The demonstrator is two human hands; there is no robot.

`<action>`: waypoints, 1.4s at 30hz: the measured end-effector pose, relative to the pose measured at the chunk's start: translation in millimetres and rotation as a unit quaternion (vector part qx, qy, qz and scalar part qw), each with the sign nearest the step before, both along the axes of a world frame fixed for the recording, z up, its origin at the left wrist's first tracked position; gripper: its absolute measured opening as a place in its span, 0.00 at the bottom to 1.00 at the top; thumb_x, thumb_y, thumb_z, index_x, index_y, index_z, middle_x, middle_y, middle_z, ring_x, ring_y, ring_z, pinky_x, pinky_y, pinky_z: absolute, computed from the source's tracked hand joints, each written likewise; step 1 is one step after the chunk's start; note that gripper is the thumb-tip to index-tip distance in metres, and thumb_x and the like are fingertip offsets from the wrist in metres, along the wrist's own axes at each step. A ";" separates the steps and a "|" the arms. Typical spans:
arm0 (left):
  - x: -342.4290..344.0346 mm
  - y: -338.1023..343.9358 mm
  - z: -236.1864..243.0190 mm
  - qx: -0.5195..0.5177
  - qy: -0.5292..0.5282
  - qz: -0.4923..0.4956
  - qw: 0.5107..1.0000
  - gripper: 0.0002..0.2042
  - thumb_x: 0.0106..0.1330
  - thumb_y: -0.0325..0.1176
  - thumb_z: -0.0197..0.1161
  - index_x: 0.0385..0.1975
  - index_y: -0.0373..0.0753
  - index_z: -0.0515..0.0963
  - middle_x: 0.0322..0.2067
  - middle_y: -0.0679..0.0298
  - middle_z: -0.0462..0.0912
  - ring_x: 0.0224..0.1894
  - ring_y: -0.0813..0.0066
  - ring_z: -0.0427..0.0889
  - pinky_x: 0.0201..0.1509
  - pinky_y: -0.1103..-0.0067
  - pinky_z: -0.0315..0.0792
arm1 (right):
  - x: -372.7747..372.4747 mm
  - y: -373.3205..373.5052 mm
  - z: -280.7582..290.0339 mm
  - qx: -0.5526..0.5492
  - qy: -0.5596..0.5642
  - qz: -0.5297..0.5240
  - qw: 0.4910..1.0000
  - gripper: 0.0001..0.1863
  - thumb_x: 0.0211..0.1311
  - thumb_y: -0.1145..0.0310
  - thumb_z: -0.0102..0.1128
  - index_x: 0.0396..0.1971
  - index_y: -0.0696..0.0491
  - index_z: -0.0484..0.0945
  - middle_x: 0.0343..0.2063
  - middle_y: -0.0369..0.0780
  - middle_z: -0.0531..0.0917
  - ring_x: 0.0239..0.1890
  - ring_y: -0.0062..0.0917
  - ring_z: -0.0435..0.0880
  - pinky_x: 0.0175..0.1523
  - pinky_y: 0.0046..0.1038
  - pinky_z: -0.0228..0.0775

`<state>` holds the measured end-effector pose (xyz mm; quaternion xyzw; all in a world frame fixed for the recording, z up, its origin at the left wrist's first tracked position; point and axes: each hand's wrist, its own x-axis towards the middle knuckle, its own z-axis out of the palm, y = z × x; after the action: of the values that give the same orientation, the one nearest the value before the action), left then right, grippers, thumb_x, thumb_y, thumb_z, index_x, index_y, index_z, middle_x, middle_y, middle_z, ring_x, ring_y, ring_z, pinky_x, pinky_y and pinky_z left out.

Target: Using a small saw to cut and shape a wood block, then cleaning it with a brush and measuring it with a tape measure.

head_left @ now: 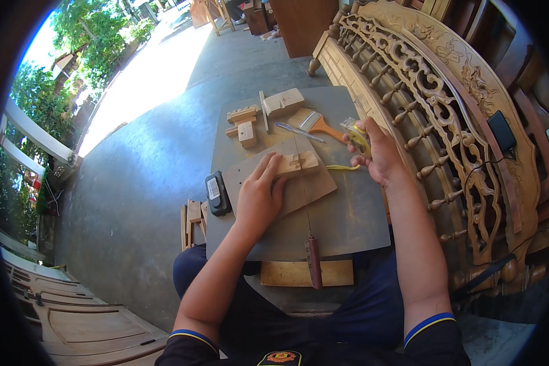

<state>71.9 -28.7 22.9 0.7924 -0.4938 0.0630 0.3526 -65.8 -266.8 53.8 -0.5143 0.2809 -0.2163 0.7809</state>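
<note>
A small wooden block (302, 162) with a dark cut-out near its right end lies on a flat board (274, 204). My left hand (263, 190) presses on its left end, fingers over the top and thumb along the near side. To the right, my right hand (379, 154) is closed round a tape measure (358, 138) with a clear case. A short length of yellow tape (343, 167) reaches from it toward the block, its end apart from the wood. A thin-bladed tool with a reddish handle (313, 262) lies across the board, its handle past the table's near edge.
On the grey tabletop (360, 219) are a paintbrush (320, 125), a pen (299, 132), notched wood pieces (245, 125), a larger block (285, 102) and a black case (217, 193). Carved wooden furniture (421, 91) stands close on the right. Wood offcuts (192, 218) sit at the left.
</note>
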 end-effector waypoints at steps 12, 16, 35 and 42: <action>-4.4 0.2 -3.9 0.011 0.007 0.003 1.000 0.23 0.68 0.28 0.65 0.64 0.39 0.75 0.64 0.52 0.78 0.60 0.45 0.81 0.63 0.63 0.76 | 18.1 13.3 -16.0 -0.160 0.054 -0.027 0.985 0.39 0.63 0.62 0.75 0.70 0.59 0.66 0.58 0.50 0.78 0.63 0.33 0.77 0.61 0.32 0.77; -3.4 0.2 1.4 0.011 -0.007 0.021 1.000 0.22 0.68 0.30 0.66 0.62 0.39 0.77 0.63 0.52 0.79 0.59 0.46 0.82 0.61 0.63 0.77 | 14.0 19.3 -19.1 -0.460 0.129 -0.049 0.877 0.25 0.63 0.64 0.74 0.55 0.60 0.77 0.51 0.51 0.83 0.55 0.38 0.83 0.55 0.33 0.78; 20.1 -4.4 11.5 0.050 -0.002 0.153 0.987 0.17 0.65 0.41 0.68 0.50 0.39 0.83 0.45 0.53 0.83 0.48 0.50 0.85 0.55 0.62 0.78 | -41.9 119.0 23.9 -0.572 0.353 0.322 0.667 0.22 0.55 0.57 0.72 0.38 0.61 0.77 0.30 0.56 0.86 0.35 0.55 0.85 0.43 0.48 0.78; 35.8 2.5 16.2 0.094 0.038 0.151 0.983 0.16 0.64 0.38 0.70 0.46 0.34 0.82 0.45 0.51 0.83 0.48 0.49 0.85 0.56 0.62 0.78 | -53.5 107.0 42.6 -0.623 0.270 0.220 0.701 0.14 0.63 0.70 0.59 0.45 0.61 0.80 0.33 0.54 0.86 0.39 0.53 0.86 0.47 0.47 0.79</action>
<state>107.6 -26.2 39.0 0.8894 -0.3584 0.0386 0.2811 -119.3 -159.8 96.4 -0.9667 0.1602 -0.0160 0.1988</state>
